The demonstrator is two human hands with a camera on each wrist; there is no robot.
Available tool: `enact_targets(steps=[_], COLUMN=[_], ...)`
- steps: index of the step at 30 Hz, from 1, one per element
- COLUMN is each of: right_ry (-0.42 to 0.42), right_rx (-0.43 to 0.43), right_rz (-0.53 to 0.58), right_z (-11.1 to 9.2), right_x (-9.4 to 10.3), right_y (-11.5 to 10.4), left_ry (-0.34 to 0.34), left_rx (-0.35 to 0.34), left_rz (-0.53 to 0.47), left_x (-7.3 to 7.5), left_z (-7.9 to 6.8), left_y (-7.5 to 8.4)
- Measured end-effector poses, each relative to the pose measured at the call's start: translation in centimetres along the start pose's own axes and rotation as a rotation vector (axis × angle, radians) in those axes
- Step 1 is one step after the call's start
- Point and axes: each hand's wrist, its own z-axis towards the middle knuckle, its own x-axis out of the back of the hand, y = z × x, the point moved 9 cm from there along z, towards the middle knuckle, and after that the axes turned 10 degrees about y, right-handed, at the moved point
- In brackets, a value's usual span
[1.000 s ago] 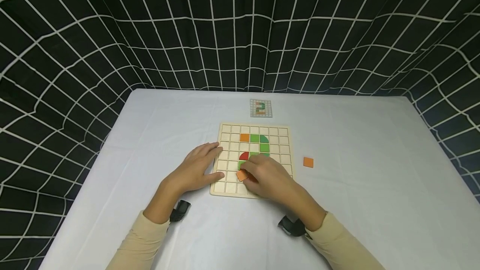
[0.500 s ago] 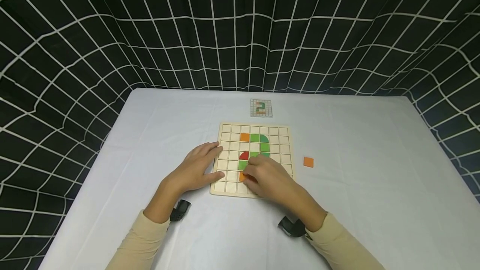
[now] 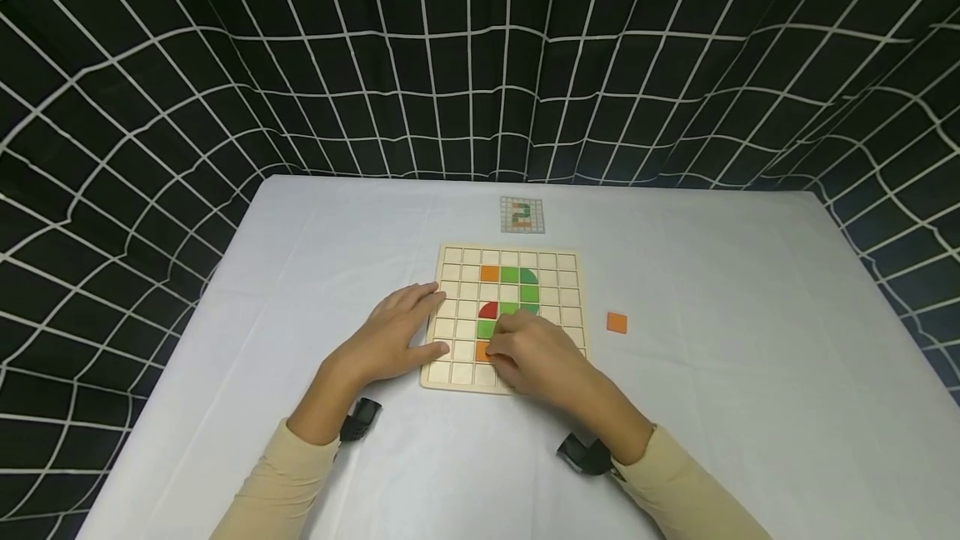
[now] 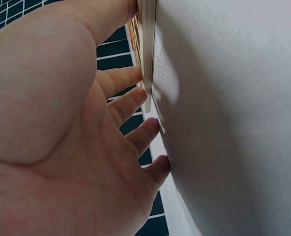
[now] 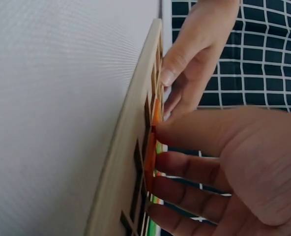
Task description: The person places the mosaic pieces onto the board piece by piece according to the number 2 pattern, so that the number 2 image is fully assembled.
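A wooden grid board [image 3: 562, 273] lies on the white table and carries green tiles [image 3: 520, 277], an orange tile [image 3: 489, 273] and a red quarter-circle [image 3: 488, 311]. My right hand [image 3: 498, 344] is over the board's lower middle. Its thumb and fingertips pinch a second orange tile [image 3: 482, 350], which sits in a cell under a green piece [image 3: 485, 328]. In the right wrist view the thumb [image 5: 194, 132] lies on that orange tile [image 5: 150, 160]. My left hand [image 3: 431, 323] rests flat on the board's left edge [image 4: 148, 59], fingers straight.
A loose orange square [image 3: 617, 322] lies on the table right of the board. A small pattern card [image 3: 522, 215] sits beyond the board's far edge. A black cloth with a white grid [image 3: 480, 65] surrounds the table.
The orange tile under my right hand was tilted above the board a second ago. Now it sits down in its cell. The left hand has not moved.
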Motion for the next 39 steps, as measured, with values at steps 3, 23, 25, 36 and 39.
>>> enact_targets(steps=[3, 23, 25, 36, 39], right_ry=[-0.018, -0.331, -0.322, -0.380, -0.379], right_rx=[0.009, -0.454, -0.518, -0.699, -0.690], right_rz=[0.022, -0.106, -0.146, -0.190, -0.190], right_z=[0.0, -3.4, -4.1, -6.5, -6.4], right_x=[0.1, 4.9, 5.9, 6.0, 6.1], right_y=[-0.2, 9.4, 10.9, 14.5, 14.4], left_ry=[-0.002, 0.001, -0.001, -0.001, -0.001], left_rx=[0.001, -0.005, -0.005, 0.006, 0.006], left_rz=[0.003, 0.014, 0.013, 0.011, 0.006], left_x=[0.0, -0.2, -0.2, -0.2, -0.1], left_z=[0.0, 0.1, 0.1, 0.1, 0.1], left_y=[0.0, -0.1, -0.1, -0.1, 0.0])
